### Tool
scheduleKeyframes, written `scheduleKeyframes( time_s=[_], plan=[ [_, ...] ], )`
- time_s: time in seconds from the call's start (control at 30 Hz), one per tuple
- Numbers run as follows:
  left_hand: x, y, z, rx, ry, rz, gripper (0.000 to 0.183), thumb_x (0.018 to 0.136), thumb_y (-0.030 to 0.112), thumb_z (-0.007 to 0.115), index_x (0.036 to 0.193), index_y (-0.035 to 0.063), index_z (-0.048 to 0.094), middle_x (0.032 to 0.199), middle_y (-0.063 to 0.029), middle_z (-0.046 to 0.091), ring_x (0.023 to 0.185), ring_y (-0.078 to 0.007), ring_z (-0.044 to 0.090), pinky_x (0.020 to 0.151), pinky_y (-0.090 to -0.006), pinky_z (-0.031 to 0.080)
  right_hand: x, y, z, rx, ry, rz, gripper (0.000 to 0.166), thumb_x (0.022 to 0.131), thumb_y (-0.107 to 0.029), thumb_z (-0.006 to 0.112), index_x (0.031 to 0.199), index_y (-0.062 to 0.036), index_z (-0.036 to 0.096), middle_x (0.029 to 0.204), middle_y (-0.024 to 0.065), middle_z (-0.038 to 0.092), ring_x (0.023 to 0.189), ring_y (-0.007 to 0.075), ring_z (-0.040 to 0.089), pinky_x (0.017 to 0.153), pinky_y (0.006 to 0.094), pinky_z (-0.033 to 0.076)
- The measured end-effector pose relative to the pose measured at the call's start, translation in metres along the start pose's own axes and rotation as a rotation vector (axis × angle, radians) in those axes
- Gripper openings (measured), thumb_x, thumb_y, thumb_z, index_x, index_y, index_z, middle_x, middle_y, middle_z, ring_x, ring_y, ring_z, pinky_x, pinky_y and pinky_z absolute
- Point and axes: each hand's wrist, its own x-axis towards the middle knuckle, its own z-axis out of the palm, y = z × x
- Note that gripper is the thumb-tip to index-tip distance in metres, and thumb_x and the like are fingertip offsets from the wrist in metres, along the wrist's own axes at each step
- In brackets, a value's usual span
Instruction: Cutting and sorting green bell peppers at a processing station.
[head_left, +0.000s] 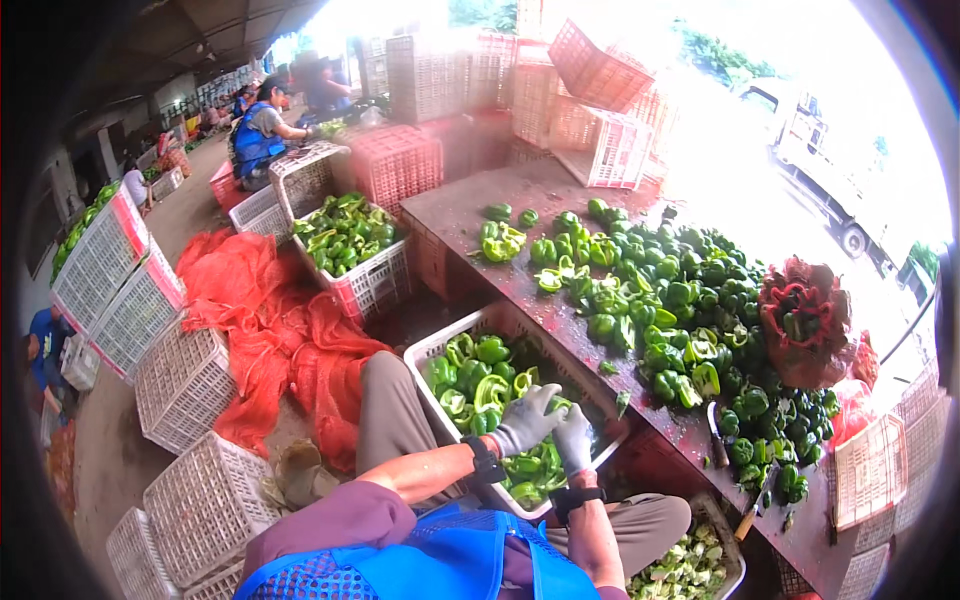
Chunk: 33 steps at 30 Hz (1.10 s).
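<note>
My left hand and my right hand, both in pale work gloves, meet above a white plastic crate between my knees. Their fingers close around a green bell pepper, mostly hidden by the gloves. Below them the crate holds green peppers, some whole and some cut open. To the right, a large heap of green peppers covers much of a low table. A curved-blade knife and a wooden-handled knife lie near its edge.
Red mesh sacking and stacked crates lie left. Another pepper-filled crate stands ahead; a crate of pepper scraps sits below right. A mesh sack rests on the heap. A person in a blue vest sits farther off.
</note>
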Motion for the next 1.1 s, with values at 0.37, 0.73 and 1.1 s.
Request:
scheduleKeyframes(
  time_s=[0.37, 0.73, 1.1],
  plan=[
    [-0.022, 0.018, 0.015, -0.166, 0.06, 0.0, 0.051, 0.102, 0.036, 0.078, 0.147, 0.0131, 0.067, 0.134, -0.0219, 0.076, 0.122, -0.0436, 0.075, 0.106, -0.0501, 0.06, -0.029, 0.021, -0.033, -0.037, 0.124, -0.197, 0.049, 0.1, -0.052, 0.076, 0.102, -0.0033, 0.076, 0.096, 0.0293, 0.079, 0.095, 0.051, 0.078, 0.083, 0.0611, 0.059],
    [-0.012, 0.011, 0.049, -1.035, -0.129, -0.453, 0.025, 0.107, 0.012, 0.067, 0.129, 0.0019, 0.075, 0.115, -0.006, 0.08, 0.102, -0.0137, 0.075, 0.093, -0.032, 0.063, -0.013, 0.071, -0.034, 0.538, 0.023, 0.048, 0.033, 0.101, -0.032, 0.071, 0.099, 0.0004, 0.08, 0.082, 0.0132, 0.078, 0.074, 0.0212, 0.071, 0.073, 0.0433, 0.056],
    [-0.002, 0.034, 0.056, -0.184, -0.042, 0.103, 0.047, 0.105, 0.033, 0.079, 0.142, 0.0052, 0.069, 0.129, -0.0227, 0.076, 0.119, -0.0406, 0.075, 0.104, -0.0473, 0.059, -0.004, 0.078, -0.044, 0.265, -0.063, 0.049, 0.057, 0.103, -0.056, 0.069, 0.124, -0.003, 0.076, 0.113, 0.0295, 0.081, 0.113, 0.0477, 0.078, 0.095, 0.0545, 0.058]
  ],
)
